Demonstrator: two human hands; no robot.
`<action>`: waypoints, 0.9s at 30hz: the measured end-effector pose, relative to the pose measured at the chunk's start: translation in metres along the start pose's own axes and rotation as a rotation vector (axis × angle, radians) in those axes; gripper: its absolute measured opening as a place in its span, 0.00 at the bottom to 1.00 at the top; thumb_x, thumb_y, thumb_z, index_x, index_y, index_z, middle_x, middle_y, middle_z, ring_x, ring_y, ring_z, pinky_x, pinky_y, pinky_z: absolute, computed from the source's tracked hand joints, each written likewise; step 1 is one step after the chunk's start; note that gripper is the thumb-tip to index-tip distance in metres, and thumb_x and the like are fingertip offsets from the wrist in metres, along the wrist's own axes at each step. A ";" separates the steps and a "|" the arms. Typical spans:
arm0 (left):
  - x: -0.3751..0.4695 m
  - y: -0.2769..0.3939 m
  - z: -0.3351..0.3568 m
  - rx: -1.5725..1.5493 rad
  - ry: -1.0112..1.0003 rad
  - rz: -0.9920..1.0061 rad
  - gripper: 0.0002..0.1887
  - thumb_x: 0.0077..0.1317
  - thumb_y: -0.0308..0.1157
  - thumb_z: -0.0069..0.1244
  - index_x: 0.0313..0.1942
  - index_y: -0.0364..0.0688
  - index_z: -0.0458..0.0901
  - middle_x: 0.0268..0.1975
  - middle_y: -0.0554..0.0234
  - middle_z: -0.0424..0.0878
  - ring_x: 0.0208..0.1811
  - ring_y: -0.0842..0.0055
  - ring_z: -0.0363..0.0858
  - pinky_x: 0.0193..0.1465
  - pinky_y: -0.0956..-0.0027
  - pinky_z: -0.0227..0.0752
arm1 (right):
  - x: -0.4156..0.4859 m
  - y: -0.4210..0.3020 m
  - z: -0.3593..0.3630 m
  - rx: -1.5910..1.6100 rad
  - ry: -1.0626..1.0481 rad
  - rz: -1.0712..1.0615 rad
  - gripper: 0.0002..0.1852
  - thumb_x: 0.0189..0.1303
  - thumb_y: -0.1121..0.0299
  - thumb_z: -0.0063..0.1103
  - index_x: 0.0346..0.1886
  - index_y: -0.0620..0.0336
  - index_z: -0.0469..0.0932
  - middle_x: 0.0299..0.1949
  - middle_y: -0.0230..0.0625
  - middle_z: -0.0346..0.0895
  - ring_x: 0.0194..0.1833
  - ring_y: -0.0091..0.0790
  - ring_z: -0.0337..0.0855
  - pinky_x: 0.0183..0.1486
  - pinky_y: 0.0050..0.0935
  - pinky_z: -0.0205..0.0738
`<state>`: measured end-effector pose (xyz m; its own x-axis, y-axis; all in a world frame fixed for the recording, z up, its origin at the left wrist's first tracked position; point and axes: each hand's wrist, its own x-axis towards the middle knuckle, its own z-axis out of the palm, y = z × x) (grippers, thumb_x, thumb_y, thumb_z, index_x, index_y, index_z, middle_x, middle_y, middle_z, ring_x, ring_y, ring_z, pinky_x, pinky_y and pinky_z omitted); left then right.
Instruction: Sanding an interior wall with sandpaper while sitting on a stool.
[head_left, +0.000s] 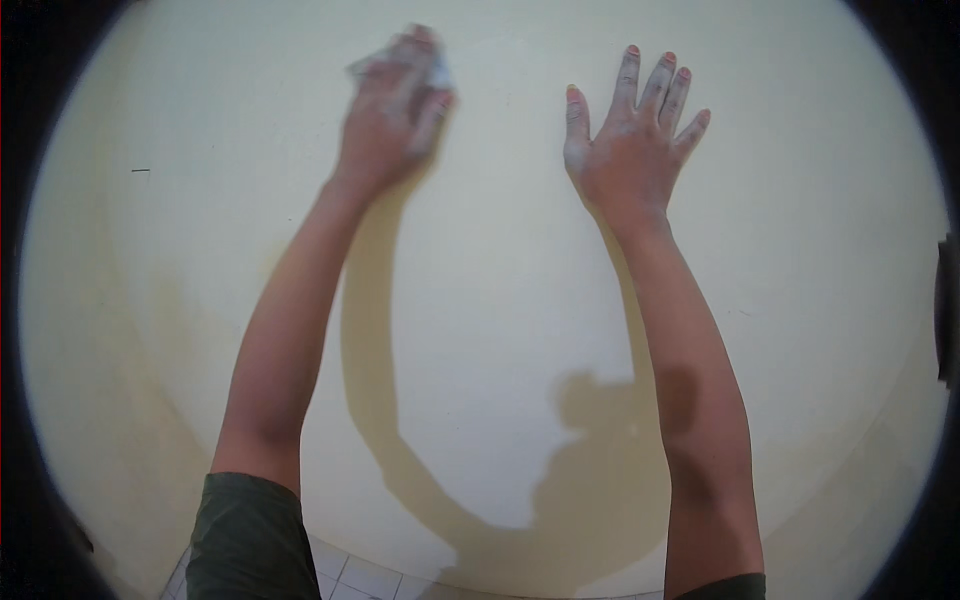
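Note:
A pale cream wall (495, 225) fills most of the view before me. My left hand (384, 124), blurred, presses a thin whitish sheet (442, 73) against it at the upper left. Only the sheet's corners and edges show around my fingers, so whether it is cloth or abrasive paper is unclear. To the right, my right hand (631, 154) rests flat on the wall with its fingers spread and nothing in it. Whitish dust coats the fingers of both hands.
A short dark line (140, 171) marks the wall at the left. Light floor tiles (367, 576) show along the bottom. At the far right edge is a dark object (946, 311) that I cannot identify. Shadows of my arms and head fall across the wall.

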<state>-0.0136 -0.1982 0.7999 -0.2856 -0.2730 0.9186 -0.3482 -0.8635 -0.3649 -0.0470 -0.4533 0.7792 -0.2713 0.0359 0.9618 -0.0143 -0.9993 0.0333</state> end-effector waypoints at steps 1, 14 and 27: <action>0.001 -0.018 -0.004 -0.026 0.041 -0.050 0.32 0.71 0.46 0.39 0.65 0.29 0.62 0.69 0.39 0.61 0.73 0.52 0.53 0.73 0.53 0.45 | -0.001 0.004 -0.002 -0.013 0.007 -0.003 0.37 0.67 0.44 0.41 0.71 0.63 0.59 0.71 0.58 0.52 0.74 0.56 0.46 0.69 0.67 0.37; -0.003 -0.006 -0.029 0.031 -0.227 0.413 0.28 0.68 0.33 0.41 0.69 0.44 0.61 0.71 0.53 0.60 0.74 0.60 0.55 0.76 0.56 0.43 | -0.019 0.044 -0.038 0.029 0.013 -0.096 0.39 0.68 0.42 0.40 0.74 0.58 0.52 0.74 0.53 0.46 0.76 0.53 0.41 0.74 0.55 0.34; -0.022 0.109 -0.003 -0.076 -0.124 0.290 0.28 0.69 0.33 0.42 0.69 0.41 0.60 0.71 0.55 0.60 0.72 0.60 0.57 0.75 0.57 0.48 | -0.019 0.140 -0.070 0.068 -0.029 -0.269 0.32 0.66 0.52 0.49 0.70 0.55 0.62 0.71 0.44 0.58 0.72 0.49 0.55 0.72 0.52 0.44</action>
<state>-0.0482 -0.2846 0.7395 -0.2733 -0.5567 0.7845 -0.3355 -0.7092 -0.6201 -0.1116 -0.5939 0.7465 -0.2389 0.3013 0.9231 -0.0171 -0.9518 0.3063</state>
